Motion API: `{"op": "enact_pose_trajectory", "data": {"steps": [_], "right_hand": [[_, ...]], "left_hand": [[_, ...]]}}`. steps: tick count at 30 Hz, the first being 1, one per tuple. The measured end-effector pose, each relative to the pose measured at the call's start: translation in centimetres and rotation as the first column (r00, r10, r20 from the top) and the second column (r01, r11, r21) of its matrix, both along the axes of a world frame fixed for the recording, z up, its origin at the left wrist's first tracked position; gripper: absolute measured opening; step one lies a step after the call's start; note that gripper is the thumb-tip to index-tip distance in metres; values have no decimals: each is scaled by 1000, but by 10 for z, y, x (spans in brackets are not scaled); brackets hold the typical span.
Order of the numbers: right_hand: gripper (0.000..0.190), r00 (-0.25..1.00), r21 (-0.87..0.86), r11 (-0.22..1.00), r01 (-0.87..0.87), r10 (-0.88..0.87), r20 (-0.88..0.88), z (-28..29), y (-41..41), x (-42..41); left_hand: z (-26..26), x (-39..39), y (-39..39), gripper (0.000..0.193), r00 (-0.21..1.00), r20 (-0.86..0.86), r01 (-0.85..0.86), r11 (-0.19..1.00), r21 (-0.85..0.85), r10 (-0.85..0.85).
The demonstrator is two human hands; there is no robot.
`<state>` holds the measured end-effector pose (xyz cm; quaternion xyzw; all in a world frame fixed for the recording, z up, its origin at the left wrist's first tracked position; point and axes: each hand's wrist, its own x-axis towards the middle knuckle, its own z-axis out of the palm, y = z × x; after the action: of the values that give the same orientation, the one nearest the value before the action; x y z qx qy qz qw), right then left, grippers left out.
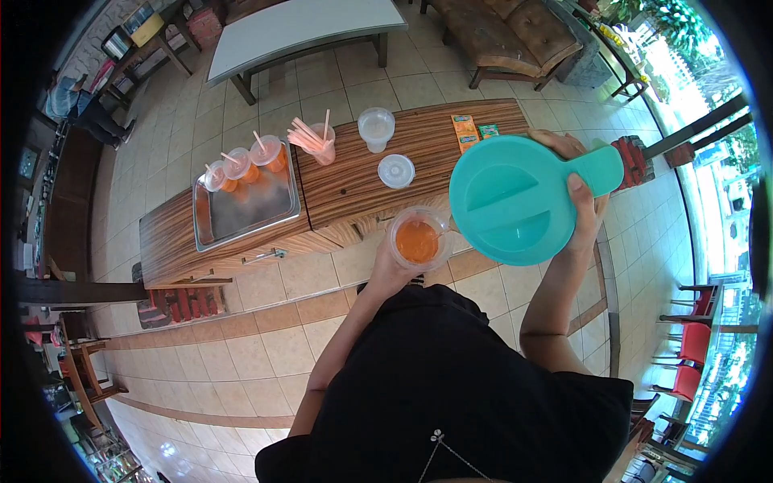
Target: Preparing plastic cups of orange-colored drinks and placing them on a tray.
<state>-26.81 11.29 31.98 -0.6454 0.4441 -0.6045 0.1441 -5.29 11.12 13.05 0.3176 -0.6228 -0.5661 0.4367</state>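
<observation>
In my left hand (389, 268) is a clear plastic cup with orange drink (416, 241) in it, held in front of the wooden counter. My right hand (583, 211) grips the handle of a turquoise plastic pitcher (513, 199), its round lid with a raised bar facing me. The pitcher is tilted towards the cup, and its rim is close to the cup's right side. Whether liquid is flowing between them I cannot tell for sure. On the counter just beyond the cup lies a clear plastic lid (396, 171).
A steel tray (247, 220) on the wooden counter (356, 175) holds three lidded cups of orange drink (241, 166) with straws. Nearby stand a cup of pink straws (317, 142), stacked clear cups (376, 128) and drink sachets (465, 130). Behind are a white table (308, 30) and a person (84, 108).
</observation>
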Motion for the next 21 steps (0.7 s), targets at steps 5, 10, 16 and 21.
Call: {"op": "enact_pose_trajectory", "data": {"steps": [5, 10, 16, 21], "right_hand": [[40, 998, 32, 999, -8, 6, 59, -1, 3, 0], [37, 992, 57, 997, -42, 35, 120, -3, 5, 1], [33, 998, 4, 998, -61, 61, -2, -2, 2, -6], [37, 984, 35, 997, -71, 64, 168, -4, 5, 0]], "left_hand": [[2, 0, 1, 79, 1000, 28, -7, 999, -39, 8], [6, -1, 2, 83, 999, -39, 25, 999, 20, -24], [6, -1, 3, 82, 999, -45, 18, 999, 29, -17], [4, -2, 2, 80, 998, -54, 20, 1000, 11, -19]]}}
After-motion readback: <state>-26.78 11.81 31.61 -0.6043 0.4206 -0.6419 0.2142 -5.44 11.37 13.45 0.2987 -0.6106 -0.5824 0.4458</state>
